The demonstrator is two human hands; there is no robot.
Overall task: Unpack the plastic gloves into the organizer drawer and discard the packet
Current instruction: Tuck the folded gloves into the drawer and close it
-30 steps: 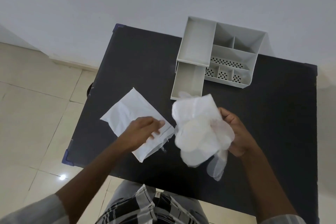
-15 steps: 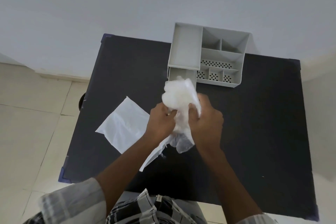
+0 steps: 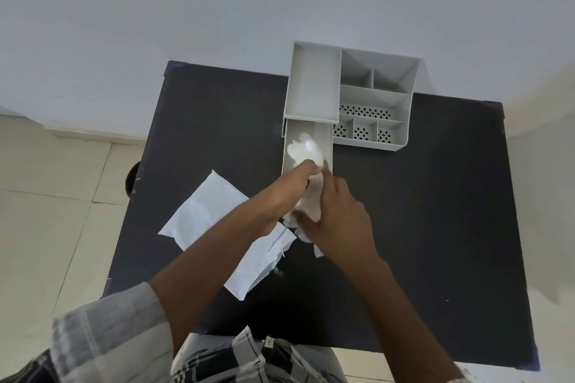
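Note:
A bunch of clear plastic gloves [image 3: 306, 152] lies partly inside the pulled-out drawer [image 3: 327, 146] of the grey organizer [image 3: 314, 84]; its tail trails out over the drawer's front edge between my hands. My left hand [image 3: 284, 196] and my right hand [image 3: 337, 218] both grip the bunch at the drawer's near end, fingers closed around the plastic. The white packet [image 3: 205, 214] lies flat on the black table [image 3: 435, 211], left of my hands and partly under my left forearm.
The organizer stands at the table's far edge against the white wall, with several open and perforated compartments [image 3: 362, 134] to the right of the drawer. Tiled floor [image 3: 46, 211] lies to the left. A dark round object [image 3: 132, 179] shows by the table's left edge.
Both hands moved the glove bunch forward from above the table into the drawer. My left hand left the packet a second ago and joined the right on the gloves.

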